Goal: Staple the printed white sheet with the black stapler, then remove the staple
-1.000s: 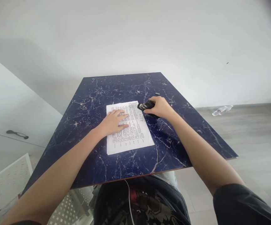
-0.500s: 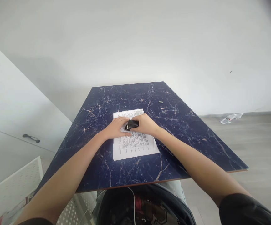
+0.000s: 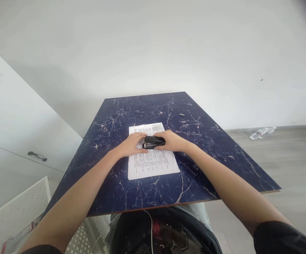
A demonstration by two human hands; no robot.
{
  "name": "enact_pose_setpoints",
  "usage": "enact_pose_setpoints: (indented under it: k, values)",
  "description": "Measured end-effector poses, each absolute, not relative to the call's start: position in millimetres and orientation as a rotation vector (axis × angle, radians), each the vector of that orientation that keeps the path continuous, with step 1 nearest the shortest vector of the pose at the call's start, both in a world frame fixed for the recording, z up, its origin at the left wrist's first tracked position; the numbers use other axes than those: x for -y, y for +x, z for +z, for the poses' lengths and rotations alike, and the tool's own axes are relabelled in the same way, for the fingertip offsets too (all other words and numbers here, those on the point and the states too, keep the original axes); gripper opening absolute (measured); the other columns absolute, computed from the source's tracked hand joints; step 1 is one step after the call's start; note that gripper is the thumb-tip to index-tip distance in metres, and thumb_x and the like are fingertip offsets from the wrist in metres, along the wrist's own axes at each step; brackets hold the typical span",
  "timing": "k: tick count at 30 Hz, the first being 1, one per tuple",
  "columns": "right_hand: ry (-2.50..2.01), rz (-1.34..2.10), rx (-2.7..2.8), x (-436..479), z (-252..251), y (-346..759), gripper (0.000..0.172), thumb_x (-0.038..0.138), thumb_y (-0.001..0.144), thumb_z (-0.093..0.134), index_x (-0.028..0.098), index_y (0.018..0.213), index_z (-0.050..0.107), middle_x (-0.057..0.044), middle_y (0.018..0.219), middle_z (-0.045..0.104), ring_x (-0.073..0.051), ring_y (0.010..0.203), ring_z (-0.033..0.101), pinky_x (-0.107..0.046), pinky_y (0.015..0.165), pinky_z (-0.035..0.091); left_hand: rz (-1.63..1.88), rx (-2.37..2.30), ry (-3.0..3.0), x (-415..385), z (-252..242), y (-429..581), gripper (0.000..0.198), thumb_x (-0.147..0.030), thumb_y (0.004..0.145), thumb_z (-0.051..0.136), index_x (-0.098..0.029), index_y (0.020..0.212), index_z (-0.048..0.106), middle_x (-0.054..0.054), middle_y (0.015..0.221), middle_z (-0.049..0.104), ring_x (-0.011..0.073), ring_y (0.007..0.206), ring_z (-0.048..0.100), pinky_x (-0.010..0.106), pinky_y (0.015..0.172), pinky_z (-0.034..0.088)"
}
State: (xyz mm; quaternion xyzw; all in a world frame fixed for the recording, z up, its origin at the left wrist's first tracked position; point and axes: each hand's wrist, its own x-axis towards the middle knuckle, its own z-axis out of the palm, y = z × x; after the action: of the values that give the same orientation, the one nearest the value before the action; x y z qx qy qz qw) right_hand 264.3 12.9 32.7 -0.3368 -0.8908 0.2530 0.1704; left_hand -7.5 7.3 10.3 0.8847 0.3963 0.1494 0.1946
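A black stapler (image 3: 154, 141) lies across the middle of a printed paper stack (image 3: 153, 167), its jaw end pointing left. My right hand (image 3: 172, 141) grips the stapler's rear end between thumb and fingers. At the jaw end, my left hand (image 3: 131, 144) curves round with thumb and fingers apart, its fingertips close to or touching the stapler. That hand rests on the left part of the paper. Whether it grips anything cannot be made out.
The dark blue marbled table (image 3: 139, 109) bears a small green-grey staple strip-like piece (image 3: 182, 114) toward the back right. A white perforated rack (image 3: 17, 211) stands at lower left. Clear plastic (image 3: 262, 132) lies on the floor at right.
My right hand has slid right, back along the stapler, so more of the stapler's body shows. My left hand has hardly moved.
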Motion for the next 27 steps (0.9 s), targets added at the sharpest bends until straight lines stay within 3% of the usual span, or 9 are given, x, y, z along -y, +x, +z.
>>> enact_pose_setpoints:
  k: [3,7,12,19,21,23,25,27]
  values:
    - [-0.989,0.722,2.532,-11.5,30.1,257.9,0.033,0.029,0.082,0.072,0.025,0.115,0.07,-0.002,0.095,0.075,-0.019,0.084,0.067,-0.031,0.076,0.045,0.419,-1.105,2.47,-6.3,11.8,-6.9,0.076,-0.067,0.084,0.07,-0.028,0.147,0.055,0.015,0.152,0.055,0.0393,0.14,0.051,0.062,0.115,0.04]
    - [-1.058,0.708,2.575,-14.8,30.6,257.4,0.02,0.031,0.081,0.073,0.024,0.099,0.07,-0.002,0.085,0.073,-0.019,0.076,0.065,-0.031,0.071,0.043,0.416,-1.12,2.456,-5.7,11.3,-9.5,0.079,-0.07,0.084,0.069,-0.028,0.149,0.052,0.015,0.156,0.05,0.0391,0.144,0.046,0.061,0.118,0.037]
    - [-1.152,0.682,2.577,-11.3,36.6,286.3,0.016,0.034,0.08,0.075,0.023,0.089,0.067,-0.003,0.082,0.072,-0.019,0.071,0.063,-0.031,0.065,0.041,0.92,-1.127,2.37,-9.6,12.1,-17.3,0.054,-0.06,0.107,0.03,-0.025,0.135,0.06,0.012,0.141,0.059,0.0272,0.136,0.053,0.048,0.119,0.04]
    - [-1.448,0.738,2.429,11.2,40.6,400.8,0.034,0.05,0.088,0.068,0.021,0.107,0.07,-0.004,0.079,0.072,-0.021,0.061,0.063,-0.035,0.058,0.044,1.32,-1.381,2.149,-21.1,8.1,-24.8,0.052,-0.061,0.106,0.03,-0.023,0.111,0.066,0.01,0.116,0.061,0.0251,0.114,0.061,0.046,0.108,0.048]
    - [-1.392,0.842,2.392,6.9,36.4,427.2,0.049,0.056,0.083,0.073,0.022,0.118,0.07,-0.007,0.091,0.076,-0.024,0.07,0.069,-0.038,0.064,0.051,1.434,-1.439,2.113,-24.7,6.1,-27.2,0.052,-0.061,0.106,0.031,-0.023,0.108,0.066,0.01,0.113,0.059,0.0251,0.111,0.06,0.046,0.106,0.049]
    - [-1.234,0.948,2.273,-7.6,29.8,445.1,0.06,0.065,0.082,0.071,0.023,0.125,0.069,-0.011,0.109,0.076,-0.029,0.092,0.073,-0.042,0.077,0.058,1.522,-1.46,2.08,-29.4,3.5,-32.6,0.052,-0.06,0.106,0.031,-0.023,0.107,0.067,0.01,0.111,0.057,0.0234,0.105,0.061,0.045,0.103,0.05]
    - [-1.141,0.899,2.044,-31.3,22.7,455.0,0.06,0.071,0.091,0.054,0.023,0.122,0.071,-0.013,0.12,0.074,-0.031,0.11,0.07,-0.047,0.09,0.058,1.568,-1.474,2.043,-35.9,0.1,-42.2,0.052,-0.059,0.107,0.031,-0.022,0.106,0.067,0.01,0.111,0.056,0.0213,0.097,0.063,0.042,0.098,0.053]
    - [-1.219,0.68,1.887,-60.2,17.2,457.6,0.058,0.071,0.096,0.046,0.023,0.116,0.073,-0.013,0.12,0.074,-0.032,0.114,0.069,-0.051,0.098,0.056,1.595,-1.517,1.986,-44.1,-4.3,-55.9,0.053,-0.059,0.107,0.03,-0.021,0.105,0.067,0.01,0.111,0.056,0.0201,0.092,0.063,0.039,0.088,0.056]
